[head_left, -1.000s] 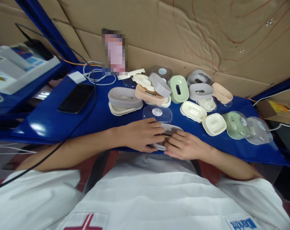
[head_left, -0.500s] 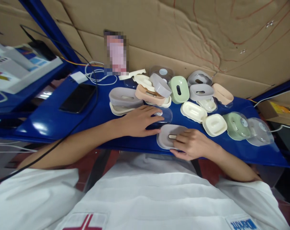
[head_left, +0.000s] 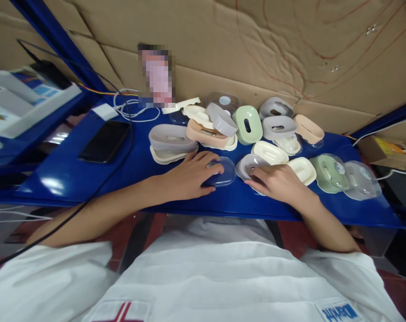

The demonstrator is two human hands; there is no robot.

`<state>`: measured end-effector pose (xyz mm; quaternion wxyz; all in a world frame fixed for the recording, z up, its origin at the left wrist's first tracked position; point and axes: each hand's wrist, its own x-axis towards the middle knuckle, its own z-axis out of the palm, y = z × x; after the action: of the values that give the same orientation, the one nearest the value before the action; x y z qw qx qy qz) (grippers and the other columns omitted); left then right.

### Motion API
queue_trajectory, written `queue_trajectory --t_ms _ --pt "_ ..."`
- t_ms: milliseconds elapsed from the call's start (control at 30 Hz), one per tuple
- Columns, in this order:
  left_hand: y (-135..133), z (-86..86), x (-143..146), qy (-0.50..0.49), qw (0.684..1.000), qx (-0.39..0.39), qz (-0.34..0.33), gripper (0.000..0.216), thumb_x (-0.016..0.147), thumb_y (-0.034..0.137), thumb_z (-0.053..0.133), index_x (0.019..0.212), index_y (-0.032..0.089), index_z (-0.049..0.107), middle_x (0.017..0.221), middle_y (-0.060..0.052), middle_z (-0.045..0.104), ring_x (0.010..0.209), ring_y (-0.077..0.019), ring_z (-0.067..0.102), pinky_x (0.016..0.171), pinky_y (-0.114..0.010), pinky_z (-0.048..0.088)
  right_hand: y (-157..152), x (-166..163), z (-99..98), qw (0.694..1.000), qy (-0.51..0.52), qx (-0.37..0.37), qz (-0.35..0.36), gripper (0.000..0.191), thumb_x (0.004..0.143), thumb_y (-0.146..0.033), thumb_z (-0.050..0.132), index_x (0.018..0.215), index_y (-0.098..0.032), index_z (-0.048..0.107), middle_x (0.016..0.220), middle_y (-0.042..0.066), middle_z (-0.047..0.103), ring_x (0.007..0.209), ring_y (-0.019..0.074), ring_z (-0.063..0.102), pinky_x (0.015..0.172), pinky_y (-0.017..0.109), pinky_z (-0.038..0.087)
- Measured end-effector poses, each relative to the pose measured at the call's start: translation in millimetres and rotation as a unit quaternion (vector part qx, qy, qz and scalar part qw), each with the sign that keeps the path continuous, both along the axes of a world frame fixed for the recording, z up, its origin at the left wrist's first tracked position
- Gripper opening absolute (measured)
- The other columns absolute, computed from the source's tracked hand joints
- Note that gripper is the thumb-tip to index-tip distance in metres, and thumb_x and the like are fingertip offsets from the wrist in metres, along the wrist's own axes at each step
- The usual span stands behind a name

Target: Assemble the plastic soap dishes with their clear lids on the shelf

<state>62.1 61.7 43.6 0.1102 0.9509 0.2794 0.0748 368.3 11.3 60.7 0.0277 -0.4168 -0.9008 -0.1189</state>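
Two hands low on the blue shelf (head_left: pixel 89 176), palms down. Left hand (head_left: pixel 189 175) lies over the clear lid (head_left: pixel 223 173), fingers spread and curled on its near-left end; lid's long axis runs left-right. Right hand (head_left: pixel 279 182), just beside, presses the grey tray (head_left: pixel 248 164), fingertips together on it. Beyond: more trays heaped toward the cardboard (head_left: pixel 256 53).

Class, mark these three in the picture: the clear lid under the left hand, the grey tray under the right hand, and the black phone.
clear lid (head_left: pixel 225 174), head view, on its right end clear of the fingers.
grey tray (head_left: pixel 246 164), head view, on its upper left rim.
black phone (head_left: pixel 104 141), head view, on the screen's middle.
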Motion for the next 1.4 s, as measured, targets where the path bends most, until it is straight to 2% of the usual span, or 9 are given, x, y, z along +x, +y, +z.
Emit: queue_trajectory --t_ms 233,433,567,733,833,1033,1133,1233,1400 --pt "4 11.3 0 -0.203 0.978 -0.022 0.031 0.025 0.089 0.029 0.07 0.111 0.022 0.06 0.119 -0.007 0.066 0.113 -0.0258 0.065 0.102 -0.043 0.054 4 0 -6.9 1.0 0.024 0.002 -0.004 0.042 0.111 -0.05 0.052 0.105 -0.016 0.075 0.091 0.01 0.078 0.08 0.0225 0.072 0.068 0.031 0.044" --pt "2 9.7 3 -0.288 0.957 0.022 0.005 0.024 0.099 0.032 0.067 0.117 0.023 0.056 0.126 -0.01 0.064 0.121 -0.0248 0.063 0.106 -0.043 0.054 6 -14 -10.7 0.98 0.12 0.017 0.16 0.027 0.107 -0.033 0.064 0.126 -0.016 0.073 0.118 0.011 0.081 0.109 0.0244 0.076 0.097 0.037 0.057" --pt "9 -7.7 6 -0.27 0.961 0.039 -0.033 0.028 0.102 0.039 0.066 0.121 0.022 0.056 0.127 -0.012 0.063 0.123 -0.0254 0.062 0.106 -0.043 0.055 0 -19 -8.5 0.952 0.186 0.075 0.232 0.023 0.103 -0.026 0.07 0.124 -0.016 0.071 0.108 0.007 0.082 0.099 0.0202 0.076 0.091 0.035 0.057" --pt "11 -15.3 9 -0.239 0.964 0.103 -0.055 0.015 0.107 0.034 0.057 0.114 0.021 0.059 0.119 -0.011 0.067 0.111 -0.0231 0.065 0.096 -0.038 0.055 -1 -12 -11.6 0.958 0.195 0.092 0.187 0.01 0.102 -0.028 0.071 0.109 -0.022 0.073 0.086 0.003 0.075 0.078 0.0182 0.066 0.073 0.035 0.049" --pt "7 -17.3 10 -0.184 0.964 0.17 -0.086 0.017 0.107 0.034 0.056 0.112 0.019 0.064 0.119 -0.012 0.07 0.106 -0.0251 0.065 0.097 -0.042 0.052 1 -13 -17.9 0.972 0.154 0.055 0.17 0.027 0.103 -0.042 0.07 0.117 -0.019 0.072 0.099 0.008 0.075 0.09 0.0226 0.066 0.081 0.037 0.05" --pt "-1 -15.5 8 -0.158 0.966 0.16 -0.124 0.081 0.086 0.076 0.07 0.14 0.017 0.059 0.144 -0.022 0.062 0.133 -0.0414 0.057 0.119 -0.064 0.037 7 -20 -30.7 0.973 0.175 0.004 0.149 0.046 0.1 -0.052 0.07 0.135 -0.023 0.063 0.15 0.019 0.06 0.14 0.0362 0.055 0.115 0.057 0.043" --pt "3 -11.0 4 -0.13 0.981 0.119 -0.079 0.1 0.078 0.075 0.08 0.155 0.018 0.048 0.158 -0.024 0.05 0.146 -0.046 0.048 0.122 -0.066 0.035 9 -19 -33.9 0.974 0.203 -0.03 0.099 0.062 0.1 -0.056 0.069 0.149 -0.023 0.051 0.166 0.022 0.044 0.157 0.0396 0.039 0.125 0.066 0.034" --pt "13 -10.6 1 -0.104 0.991 0.075 -0.04 0.095 0.084 0.06 0.083 0.161 0.022 0.043 0.164 -0.023 0.044 0.149 -0.0432 0.047 0.118 -0.059 0.045 13 -17 -36.0 0.972 0.209 -0.075 0.073 0.069 0.103 -0.052 0.064 0.161 -0.023 0.039 0.166 0.021 0.046 0.157 0.0374 0.041 0.125 0.065 0.039" --pt "23 -17.4 -1 -0.131 0.977 0.145 -0.081 0.061 0.097 0.054 0.072 0.148 0.021 0.058 0.146 -0.017 0.064 0.138 -0.0349 0.058 0.117 -0.051 0.048 19 -13 -34.5 0.966 0.228 -0.058 0.11 0.048 0.106 -0.037 0.061 0.152 -0.024 0.053 0.154 0.018 0.059 0.148 0.0319 0.054 0.121 0.056 0.048"
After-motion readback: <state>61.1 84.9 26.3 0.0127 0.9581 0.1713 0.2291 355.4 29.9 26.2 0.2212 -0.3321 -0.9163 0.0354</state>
